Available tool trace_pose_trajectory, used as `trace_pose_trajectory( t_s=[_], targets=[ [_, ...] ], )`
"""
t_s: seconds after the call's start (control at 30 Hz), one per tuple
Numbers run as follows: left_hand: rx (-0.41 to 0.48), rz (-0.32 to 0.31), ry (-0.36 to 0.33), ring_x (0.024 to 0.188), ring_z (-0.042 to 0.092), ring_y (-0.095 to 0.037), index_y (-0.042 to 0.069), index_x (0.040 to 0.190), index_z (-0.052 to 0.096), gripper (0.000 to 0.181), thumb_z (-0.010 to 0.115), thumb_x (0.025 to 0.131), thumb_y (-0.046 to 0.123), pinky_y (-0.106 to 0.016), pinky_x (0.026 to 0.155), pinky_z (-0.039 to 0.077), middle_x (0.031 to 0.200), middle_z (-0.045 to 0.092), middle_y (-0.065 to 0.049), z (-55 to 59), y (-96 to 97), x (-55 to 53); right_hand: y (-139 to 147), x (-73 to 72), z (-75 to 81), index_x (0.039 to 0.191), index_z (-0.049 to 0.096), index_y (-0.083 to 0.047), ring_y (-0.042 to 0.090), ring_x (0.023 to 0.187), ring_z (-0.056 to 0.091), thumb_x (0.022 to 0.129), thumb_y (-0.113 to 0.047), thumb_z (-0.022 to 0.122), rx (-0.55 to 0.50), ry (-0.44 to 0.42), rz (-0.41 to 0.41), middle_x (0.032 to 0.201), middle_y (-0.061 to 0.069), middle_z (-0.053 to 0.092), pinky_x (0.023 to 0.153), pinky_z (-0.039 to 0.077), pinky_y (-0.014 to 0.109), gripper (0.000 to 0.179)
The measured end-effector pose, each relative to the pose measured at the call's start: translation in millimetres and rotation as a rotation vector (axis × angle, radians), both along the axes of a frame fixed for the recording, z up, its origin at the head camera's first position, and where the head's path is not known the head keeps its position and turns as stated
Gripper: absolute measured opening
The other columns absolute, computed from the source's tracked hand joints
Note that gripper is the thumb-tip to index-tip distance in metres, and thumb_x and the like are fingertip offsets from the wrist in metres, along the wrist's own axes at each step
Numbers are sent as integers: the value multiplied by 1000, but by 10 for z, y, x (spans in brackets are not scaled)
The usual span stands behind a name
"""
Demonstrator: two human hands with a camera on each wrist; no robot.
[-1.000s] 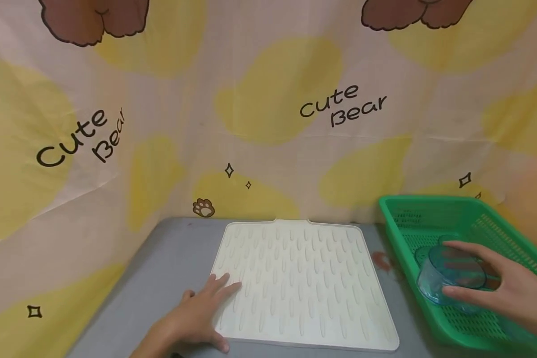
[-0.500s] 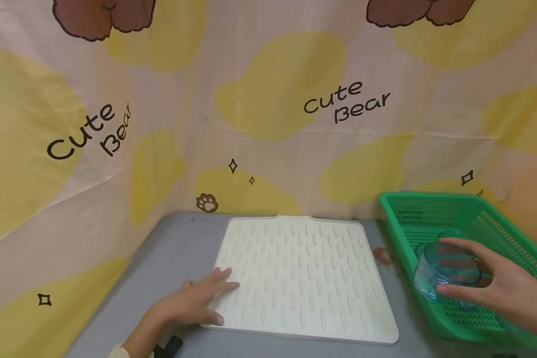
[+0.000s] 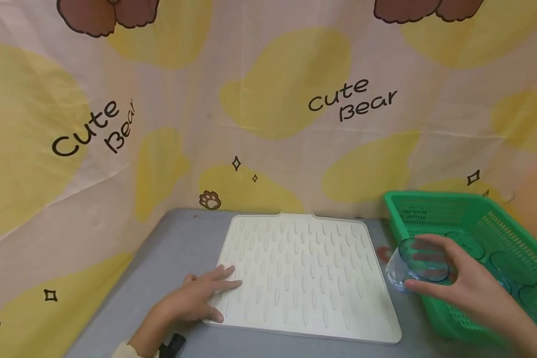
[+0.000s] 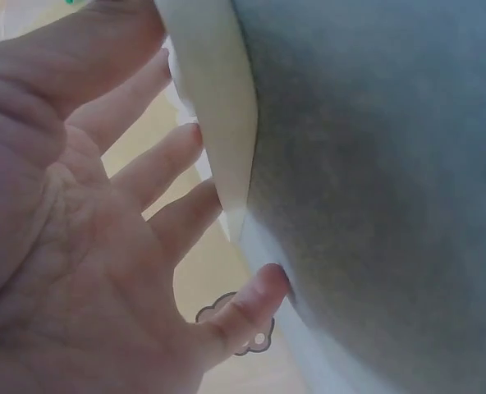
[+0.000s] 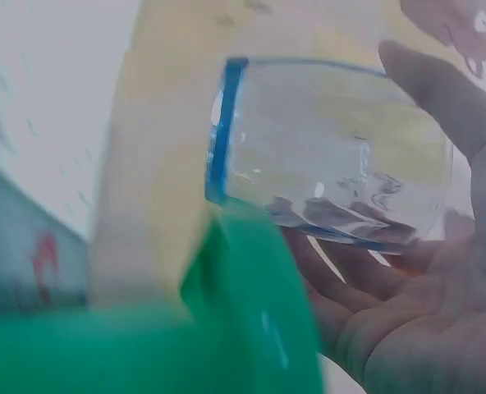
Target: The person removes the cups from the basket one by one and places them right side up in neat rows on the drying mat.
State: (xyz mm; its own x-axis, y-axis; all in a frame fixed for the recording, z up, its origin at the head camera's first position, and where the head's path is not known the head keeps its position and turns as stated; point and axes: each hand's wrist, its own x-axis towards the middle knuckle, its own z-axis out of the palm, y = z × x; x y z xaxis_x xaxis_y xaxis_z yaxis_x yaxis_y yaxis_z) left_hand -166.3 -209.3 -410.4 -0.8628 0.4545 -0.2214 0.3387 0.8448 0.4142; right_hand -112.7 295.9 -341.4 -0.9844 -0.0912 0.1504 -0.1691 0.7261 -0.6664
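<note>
My right hand (image 3: 467, 283) holds a clear, blue-tinted drinking glass (image 3: 398, 271), thumb on the near side and fingers on the far side. It is over the left rim of a green plastic basket (image 3: 443, 209), between basket and mat. In the right wrist view, the glass (image 5: 333, 139) lies sideways across the picture, its thick blue base to the left, and the basket rim (image 5: 259, 295) covers the lower part. With fingers spread, my left hand (image 3: 194, 298) rests on the left edge of a white ridged drying mat (image 3: 304, 278). Its fingertips touch the mat's edge in the left wrist view.
Several more clear glasses (image 3: 514, 268) lie in the basket on the right. The mat is on a grey tabletop (image 3: 179, 243). Behind and to the left hangs a printed curtain (image 3: 268, 99). A black device (image 3: 172, 345) sits at the left wrist.
My right hand has carried the glass leftward from inside the basket to over its left rim, uncovering other glasses. The left hand stays on the mat's edge.
</note>
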Motion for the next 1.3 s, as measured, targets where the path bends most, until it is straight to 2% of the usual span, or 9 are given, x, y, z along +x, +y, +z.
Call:
trace_pose_trajectory(
  t_s=[0.1,0.2,0.27,0.57,0.67,0.83,0.93,1.13,1.3],
  targets=[
    [-9,-9,33,150,32,-31,36,139,57,81,87,64,32,-65,100,24,160,39,-1,-9,11,5,-240,-45,10,147,38,-19,4,99,64,80,-35,83,-15,-19,21,137,10,53,69,55,22,82],
    [-23,-8,52,149,33,-30,36,139,57,81,87,63,31,-66,101,25,160,39,-1,-8,26,3,-466,-109,32,144,41,-20,20,102,62,75,-44,85,17,-20,23,133,11,56,69,55,24,85],
    [-30,-7,60,149,34,-30,36,139,58,81,87,64,31,-67,101,25,160,39,-1,-7,36,-2,-591,-149,35,144,41,-20,26,104,61,74,-46,85,19,-25,33,132,13,57,70,54,28,87],
    [-38,-13,89,147,37,-31,31,139,59,81,88,63,28,-69,101,26,158,42,-5,31,73,37,-938,-302,-82,140,46,-17,24,107,65,72,-45,87,-61,-28,103,131,8,63,77,55,23,84],
    [-32,-1,92,147,38,-31,31,138,59,81,88,62,27,-70,102,25,158,42,-5,39,76,49,-1026,-363,-131,140,47,-18,25,110,66,71,-45,87,-76,-39,121,132,7,64,79,55,25,84],
    [-28,20,85,146,39,-30,32,138,60,81,88,61,27,-65,101,26,158,43,-4,40,79,54,-1166,-451,-220,141,47,-18,26,114,65,72,-42,87,-139,-88,161,134,8,62,79,55,27,84],
    [-24,23,79,146,38,-30,33,138,59,81,88,62,28,-64,100,26,158,42,-3,25,67,55,-1232,-518,-270,140,49,-17,26,112,65,71,-39,89,-154,-78,184,132,9,63,79,55,29,83],
    [-21,28,79,148,36,-30,33,138,59,81,87,63,29,-67,103,25,158,42,-2,13,46,45,-1388,-754,-216,141,49,-16,29,117,63,72,-38,88,-151,-65,181,137,8,61,81,56,32,82],
    [-27,35,85,148,36,-29,32,138,59,80,88,62,29,-69,104,25,158,42,-2,20,70,51,-1568,-909,-215,140,49,-15,28,120,63,73,-37,87,-167,-86,164,137,8,62,89,55,40,80]
  ],
)
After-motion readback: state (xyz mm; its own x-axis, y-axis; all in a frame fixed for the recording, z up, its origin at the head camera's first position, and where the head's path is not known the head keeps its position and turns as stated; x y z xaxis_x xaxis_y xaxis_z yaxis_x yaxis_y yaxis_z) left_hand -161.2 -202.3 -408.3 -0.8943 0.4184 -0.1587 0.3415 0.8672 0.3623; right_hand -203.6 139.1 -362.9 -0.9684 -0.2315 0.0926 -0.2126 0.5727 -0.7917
